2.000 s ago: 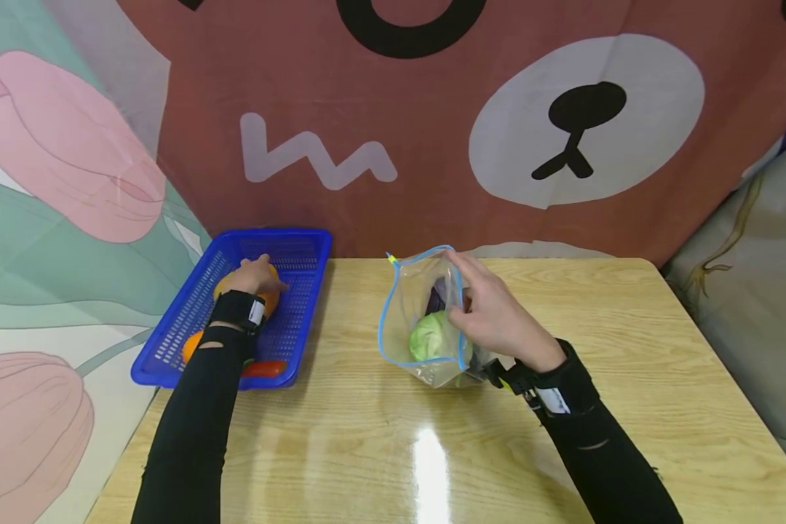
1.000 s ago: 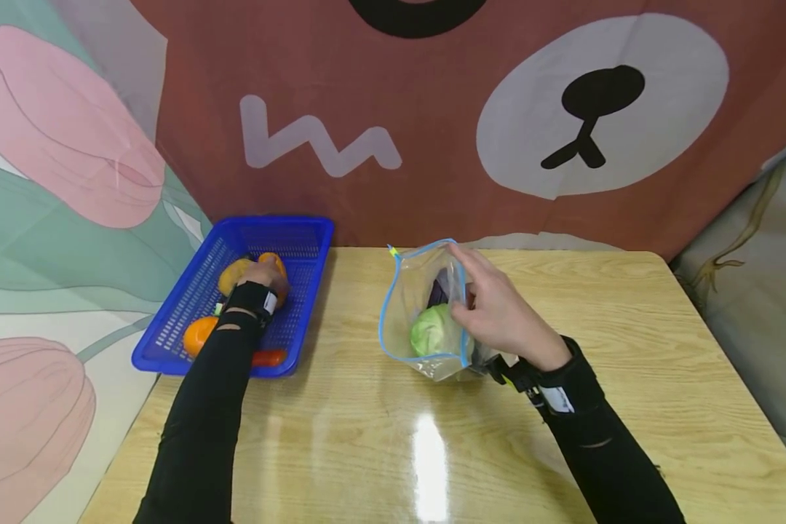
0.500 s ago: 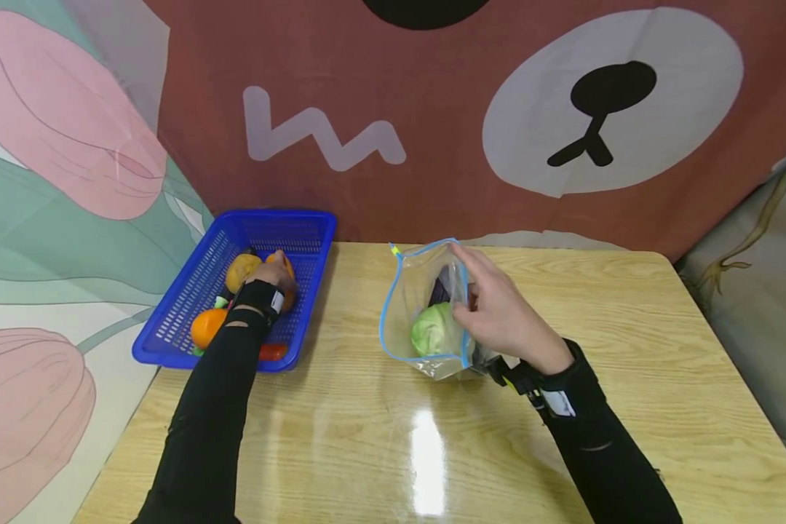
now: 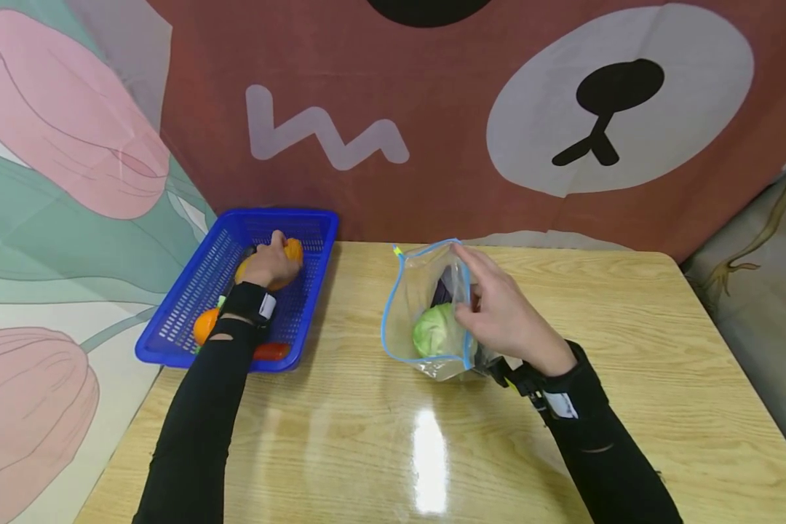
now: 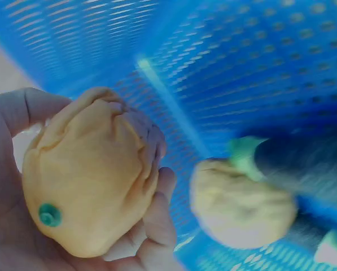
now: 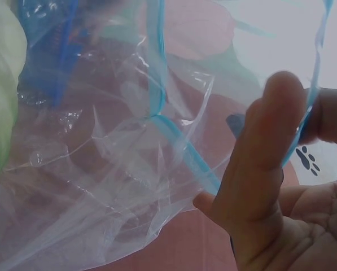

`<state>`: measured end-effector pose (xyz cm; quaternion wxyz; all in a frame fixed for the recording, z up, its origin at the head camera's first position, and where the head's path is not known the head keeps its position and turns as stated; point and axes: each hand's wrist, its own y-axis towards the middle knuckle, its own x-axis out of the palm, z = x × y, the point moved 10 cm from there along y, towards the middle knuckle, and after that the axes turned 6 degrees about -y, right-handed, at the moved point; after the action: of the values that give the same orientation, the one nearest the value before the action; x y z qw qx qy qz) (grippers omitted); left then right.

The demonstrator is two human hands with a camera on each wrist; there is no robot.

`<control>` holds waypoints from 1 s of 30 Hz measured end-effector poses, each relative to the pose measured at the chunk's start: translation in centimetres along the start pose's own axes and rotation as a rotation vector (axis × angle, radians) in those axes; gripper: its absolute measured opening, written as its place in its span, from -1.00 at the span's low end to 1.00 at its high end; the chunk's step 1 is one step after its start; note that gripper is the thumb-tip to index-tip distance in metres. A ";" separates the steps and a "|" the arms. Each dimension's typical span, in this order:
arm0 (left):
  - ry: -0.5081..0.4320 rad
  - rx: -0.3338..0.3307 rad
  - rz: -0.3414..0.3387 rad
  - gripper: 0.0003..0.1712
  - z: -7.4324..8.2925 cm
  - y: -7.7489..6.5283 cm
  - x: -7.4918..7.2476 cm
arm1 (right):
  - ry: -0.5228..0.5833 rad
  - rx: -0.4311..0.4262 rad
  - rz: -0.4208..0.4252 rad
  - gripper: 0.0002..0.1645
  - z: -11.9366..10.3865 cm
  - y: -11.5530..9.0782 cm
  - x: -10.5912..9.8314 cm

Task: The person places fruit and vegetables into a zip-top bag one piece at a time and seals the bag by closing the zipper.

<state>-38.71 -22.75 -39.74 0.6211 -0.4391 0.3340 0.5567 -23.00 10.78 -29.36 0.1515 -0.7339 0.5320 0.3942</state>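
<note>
On the table [image 4: 340, 437] a clear bag [image 4: 440, 372] gapes open, cabbage [image 4: 430, 333] nearer, something dark [image 4: 442, 290] behind. Well apart from it, the basket [image 4: 145, 353]: a red thing [image 4: 271, 352] at the near end, an orange [image 4: 206, 325] a little beyond. And the hands! The right hand [image 4: 507, 313] grips the bag's rim [image 4: 383, 324], fingers either side. Over in the basket's far half, the left hand [image 4: 274, 263] curls round a wrinkled fruit [image 5: 89, 169], green nub [image 5: 49, 215] showing. Beside it, blurred at the left wrist, a pale lump [image 5: 241, 206] and dark shapes [image 5: 306, 164]; the left sleeve [image 4: 196, 429] hides some contents.
</note>
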 end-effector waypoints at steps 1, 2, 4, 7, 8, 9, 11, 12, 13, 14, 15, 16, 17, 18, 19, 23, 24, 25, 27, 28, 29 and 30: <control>-0.015 0.012 0.015 -0.41 0.2 -0.2 -0.4 | 0.001 0.000 0.000 -0.07 0.0 0.0 0.0; -0.035 0.020 0.021 -0.40 0.5 -0.4 -0.7 | 0.004 0.004 -0.001 -0.07 0.0 0.0 -0.1; -0.063 0.049 0.052 -0.38 1.2 -0.9 -1.4 | 0.006 0.008 -0.001 -0.06 0.2 -0.1 -0.1; -0.104 0.091 0.097 -0.36 2.0 -1.7 -2.0 | 0.005 0.009 0.002 -0.06 0.3 -0.1 -0.1; -0.123 0.104 0.109 -0.36 2.3 -1.9 -2.2 | 0.005 0.009 0.004 -0.05 0.3 -0.1 -0.1; -0.142 0.119 0.125 -0.36 2.5 -2.1 -2.4 | 0.005 0.007 0.005 -0.05 0.3 0.0 -0.1; -0.202 0.139 0.136 -0.38 3.1 -2.7 -2.6 | 0.010 0.010 0.005 -0.05 0.3 -0.1 -0.1; -0.246 0.146 0.136 -0.38 3.4 -3.0 -2.7 | 0.017 0.013 0.003 -0.05 0.3 -0.1 -0.1; -0.289 0.146 0.135 -0.39 3.6 -3.4 -2.8 | 0.019 0.015 0.002 -0.05 0.3 -0.1 -0.1; -0.337 0.144 0.131 -0.39 3.9 -3.7 -2.9 | 0.023 0.017 -0.001 -0.04 0.4 -0.1 -0.1; -0.386 0.141 0.126 -0.40 4.3 -4.2 -3.0 | 0.026 0.018 -0.002 -0.04 0.4 -0.1 -0.1; -0.435 0.138 0.118 -0.39 4.7 -4.6 -3.1 | 0.030 0.018 -0.004 -0.04 0.3 -0.1 -0.1; -0.479 0.138 0.115 -0.39 5.2 -5.1 -3.1 | 0.032 0.018 -0.004 -0.04 0.4 -0.1 -0.1; -0.521 0.141 0.109 -0.39 5.7 -5.5 -3.2 | 0.034 0.016 -0.004 -0.05 0.4 -0.1 -0.1; -0.559 0.152 0.103 -0.39 6.2 -5.9 -3.2 | 0.032 0.013 -0.003 -0.05 0.3 -0.1 -0.1; -0.718 0.257 0.068 -0.40 8.8 -7.6 -3.3 | 0.029 0.003 -0.004 -0.06 0.3 0.0 0.0; -0.767 0.289 0.058 -0.40 9.4 -7.9 -3.3 | 0.028 0.003 -0.006 -0.06 0.2 0.0 0.0; -0.819 0.319 0.046 -0.40 10.0 -8.3 -3.3 | 0.027 0.003 -0.007 -0.06 0.2 0.0 0.0; -0.905 0.379 0.035 -0.40 11.2 -9.0 -3.5 | 0.027 0.006 -0.010 -0.05 0.3 0.0 0.0; -0.946 0.410 0.026 -0.39 11.8 -9.3 -3.5 | 0.026 0.007 -0.009 -0.05 0.4 0.1 0.0; -0.977 0.443 0.020 -0.37 12.4 -9.6 -3.6 | 0.024 0.007 -0.009 -0.05 0.4 0.1 0.0; -1.004 0.476 0.012 -0.36 13.0 -10.0 -3.6 | 0.021 0.007 -0.007 -0.05 0.4 0.1 0.0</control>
<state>-30.41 -12.24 -29.63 0.7829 0.0344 0.1160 0.6103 -23.25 11.04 -29.58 0.1498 -0.7395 0.5322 0.3841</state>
